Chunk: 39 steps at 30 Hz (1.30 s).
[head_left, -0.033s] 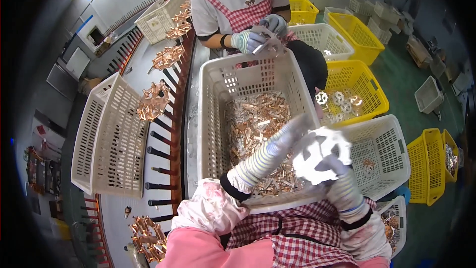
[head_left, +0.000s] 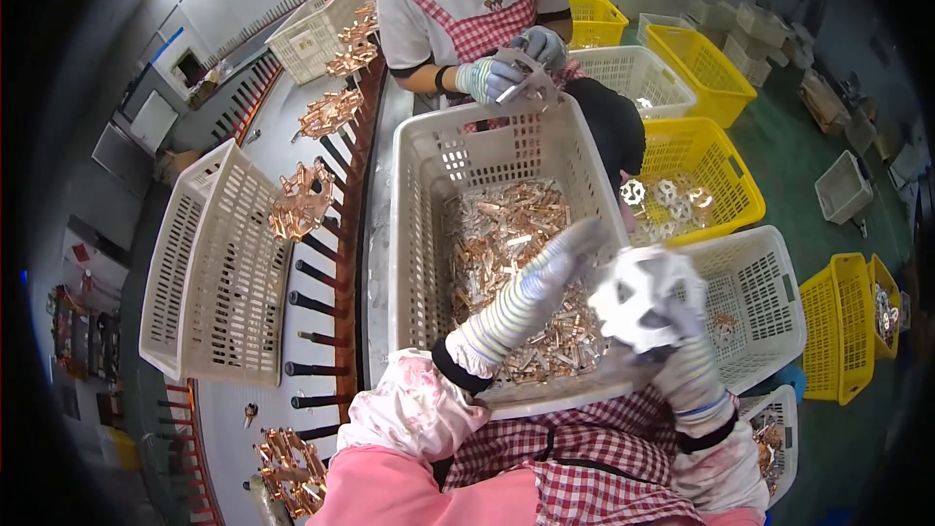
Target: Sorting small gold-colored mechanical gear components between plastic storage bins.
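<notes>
Shiny metal pc (head_left: 643, 294), matt plas. crate (head_left: 417, 263)

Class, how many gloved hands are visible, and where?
4: the wearer's left hand over the central white basket, right hand holding a pale disc near its right rim, a co-worker's two hands at its far rim. Others may be hidden.

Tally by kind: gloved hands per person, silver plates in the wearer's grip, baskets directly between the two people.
Wearer's gloved left hand and right hand: 2
Co-worker's gloved hands: 2
Silver cut-out plate, blurred: 1
White basket between them: 1
Total: 6
</notes>
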Each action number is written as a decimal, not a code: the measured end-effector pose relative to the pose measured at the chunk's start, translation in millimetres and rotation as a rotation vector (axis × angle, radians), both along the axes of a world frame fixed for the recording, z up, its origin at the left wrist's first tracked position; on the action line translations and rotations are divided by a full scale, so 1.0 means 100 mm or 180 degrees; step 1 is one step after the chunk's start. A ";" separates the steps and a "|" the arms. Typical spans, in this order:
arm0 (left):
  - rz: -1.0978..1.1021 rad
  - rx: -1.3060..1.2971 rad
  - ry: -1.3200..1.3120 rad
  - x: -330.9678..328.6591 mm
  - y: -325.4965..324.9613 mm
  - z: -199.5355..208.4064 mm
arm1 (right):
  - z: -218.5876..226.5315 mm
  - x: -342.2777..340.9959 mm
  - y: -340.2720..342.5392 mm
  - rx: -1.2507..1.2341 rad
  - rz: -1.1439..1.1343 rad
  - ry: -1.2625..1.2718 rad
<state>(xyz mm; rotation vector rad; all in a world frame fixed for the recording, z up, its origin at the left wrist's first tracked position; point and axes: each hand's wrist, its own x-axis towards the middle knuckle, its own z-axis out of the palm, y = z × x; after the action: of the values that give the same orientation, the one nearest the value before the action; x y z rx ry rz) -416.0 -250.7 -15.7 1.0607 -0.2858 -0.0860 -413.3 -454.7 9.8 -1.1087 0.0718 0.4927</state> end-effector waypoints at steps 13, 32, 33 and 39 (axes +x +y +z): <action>0.1524 -0.1159 0.0729 0.20 0.39 -0.06 | -0.13 0.18 -0.15 0.0485 -0.0100 -0.0054; 0.3335 -0.1564 0.0762 1.06 1.62 0.32 | -0.45 0.03 0.34 -0.2215 0.2573 -0.2220; 0.3405 -0.1560 0.0777 1.13 1.72 0.28 | -0.45 0.03 0.32 -0.2229 0.2596 -0.2139; 0.3975 -0.2164 0.0880 1.18 2.41 -0.05 | -0.54 0.04 0.35 -0.2306 0.2800 -0.2054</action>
<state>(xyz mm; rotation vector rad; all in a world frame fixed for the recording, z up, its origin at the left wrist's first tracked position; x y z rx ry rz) -298.2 -9.4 -20.8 0.3914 0.5955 0.9201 -409.7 -420.2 -43.7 -1.9635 -0.9011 0.8937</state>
